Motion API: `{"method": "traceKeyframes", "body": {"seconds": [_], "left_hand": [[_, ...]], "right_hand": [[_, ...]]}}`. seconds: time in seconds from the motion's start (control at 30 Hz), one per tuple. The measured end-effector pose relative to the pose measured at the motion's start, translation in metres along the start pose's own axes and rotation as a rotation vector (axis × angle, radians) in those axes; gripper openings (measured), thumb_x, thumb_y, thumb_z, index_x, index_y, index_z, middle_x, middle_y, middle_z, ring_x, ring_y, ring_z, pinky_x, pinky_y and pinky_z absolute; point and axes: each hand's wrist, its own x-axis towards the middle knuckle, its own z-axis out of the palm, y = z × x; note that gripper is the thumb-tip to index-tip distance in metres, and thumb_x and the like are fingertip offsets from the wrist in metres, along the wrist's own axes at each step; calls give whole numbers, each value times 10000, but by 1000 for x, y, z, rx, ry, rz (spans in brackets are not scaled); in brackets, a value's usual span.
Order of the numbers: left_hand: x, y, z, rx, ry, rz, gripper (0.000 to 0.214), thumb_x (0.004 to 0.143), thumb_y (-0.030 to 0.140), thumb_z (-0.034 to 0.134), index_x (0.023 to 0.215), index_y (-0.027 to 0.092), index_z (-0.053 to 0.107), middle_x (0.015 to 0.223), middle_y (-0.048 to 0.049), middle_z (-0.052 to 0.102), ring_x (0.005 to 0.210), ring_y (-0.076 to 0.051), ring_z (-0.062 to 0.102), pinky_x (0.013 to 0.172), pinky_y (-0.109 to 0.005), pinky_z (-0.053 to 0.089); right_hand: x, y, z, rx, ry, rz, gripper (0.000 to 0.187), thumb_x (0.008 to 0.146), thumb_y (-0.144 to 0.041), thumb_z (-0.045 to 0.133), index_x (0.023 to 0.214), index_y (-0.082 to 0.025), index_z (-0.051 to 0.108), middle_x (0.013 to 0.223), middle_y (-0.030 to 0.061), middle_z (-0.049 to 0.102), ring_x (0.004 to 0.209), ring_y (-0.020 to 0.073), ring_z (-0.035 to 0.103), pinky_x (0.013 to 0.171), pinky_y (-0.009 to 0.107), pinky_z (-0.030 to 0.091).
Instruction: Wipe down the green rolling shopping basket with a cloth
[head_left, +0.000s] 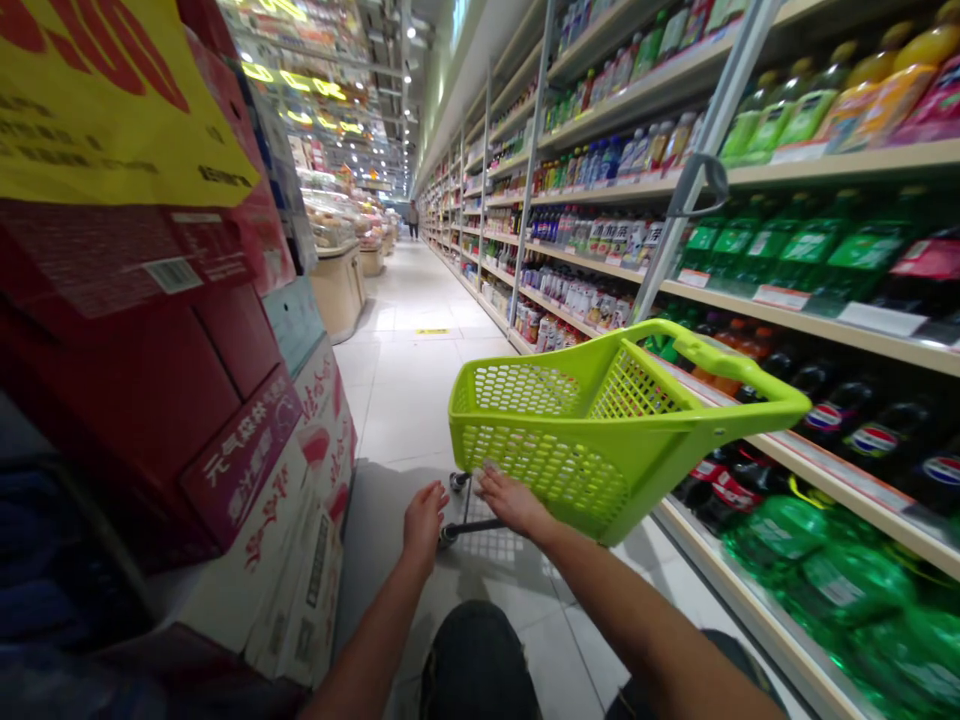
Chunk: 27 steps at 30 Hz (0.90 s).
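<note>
A lime-green plastic shopping cart (600, 420) stands tilted in a supermarket aisle, its handle (739, 375) toward the right shelves. Both my arms reach forward and low to its underside. My right hand (511, 500) lies with fingers stretched against the lower front edge of the basket. My left hand (424, 520) is curled at the end of the dark metal frame bar (474, 527) under the basket, close to a small wheel (458, 481). Its fingertips are hidden. My knee in dark trousers (476, 660) shows at the bottom.
Stacked red and white cartons (247, 450) under a yellow sign (112, 100) crowd the left. Shelves of drink bottles (825, 250) run along the right, with green bottles (810, 580) low beside the cart. The tiled aisle (405, 350) stretches ahead; a person (413, 217) stands far off.
</note>
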Motion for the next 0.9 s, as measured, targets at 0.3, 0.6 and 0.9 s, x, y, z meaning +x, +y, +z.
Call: {"method": "traceKeyframes", "body": {"seconds": [0.3, 0.6, 0.9], "left_hand": [[36, 50, 46, 363, 29, 409, 370, 711, 107, 447, 1061, 155, 557, 1148, -95, 585, 1090, -209, 513, 965, -361, 367], [43, 66, 70, 1151, -142, 889, 601, 666, 1, 376, 1240, 176, 414, 1357, -121, 385, 1278, -271, 292, 1008, -590, 185], [19, 67, 65, 1366, -149, 896, 615, 713, 20, 300, 1304, 186, 332, 1392, -87, 334, 1291, -219, 272, 1021, -566, 177]], "right_hand": [[11, 26, -28, 8, 151, 129, 302, 853, -96, 388, 1073, -150, 587, 1168, 94, 569, 1205, 215, 409, 991, 400, 386], [-21, 35, -48, 24, 271, 176, 398, 874, -90, 313, 1214, -201, 488, 1248, 66, 513, 1286, 204, 279, 1022, 433, 336], [-74, 16, -14, -57, 151, 147, 301, 859, -115, 391, 1067, -186, 597, 1107, 82, 612, 1160, 196, 461, 913, 373, 458]]}}
